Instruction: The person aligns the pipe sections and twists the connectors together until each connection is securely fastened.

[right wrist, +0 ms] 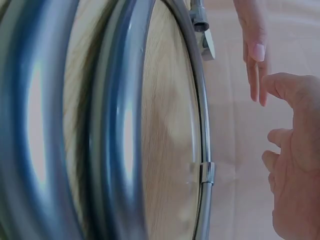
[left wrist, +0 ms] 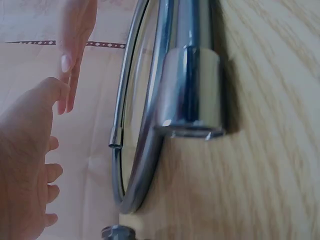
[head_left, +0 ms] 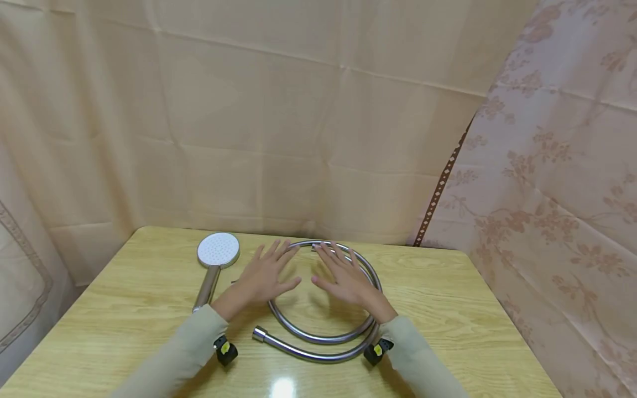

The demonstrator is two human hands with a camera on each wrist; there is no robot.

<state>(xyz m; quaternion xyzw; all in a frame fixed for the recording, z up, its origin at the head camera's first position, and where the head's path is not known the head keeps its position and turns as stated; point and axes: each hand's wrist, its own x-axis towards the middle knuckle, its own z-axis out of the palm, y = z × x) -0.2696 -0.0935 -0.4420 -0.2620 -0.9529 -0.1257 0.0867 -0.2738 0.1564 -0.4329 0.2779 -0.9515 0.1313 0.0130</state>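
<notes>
Nearest, on the near L and near R of the shiny silver-grey coiled metal hose (head_left: 323, 358): pale long left sleeve (head_left: 179, 354) and pale long right sleeve (head_left: 423, 359), w/ a black boxy left wrist camera (head_left: 226, 354) and a black boxy right wrist camera (head_left: 375, 354), both w/ a yellow mark. Btwn the two cams, at the near L of the hose: its bright flared metal end fitting (head_left: 259, 334), pointing L.

Next out, over the L part of the hose: left hand (head_left: 262, 278), fingers straight and spread wide, thumb out to the R, gripping nothing. Over the R part of the hose: right hand (head_left: 346, 280), likewise spread wide w/ thumb out to the L, nothing held. Both raised above the hose and apart from each other in the head view, fingertips angled inward toward its far side.

Under and around both hands: the hose itself, flat on the tabletop in loose loops, w/ its other end, a slim metal collar (left wrist: 115, 137), at the far side.

L of the hose, well clear of it: round shower head (head_left: 218, 251), white dotted face up, silver handle running back toward the left sleeve. Also L of the hose, in the left wrist view: dark cylindrical piece (left wrist: 118, 233), cut off by the frame edge, so hard to say what exactly.

Under and around the hose: pale yellow wood-grain table (head_left: 438, 309). Behind the hose: creased beige curtain (head_left: 239, 132); far R of it, pinkish floral curtain (head_left: 552, 166) w/ brown diamond-patterned trim (head_left: 440, 188).
</notes>
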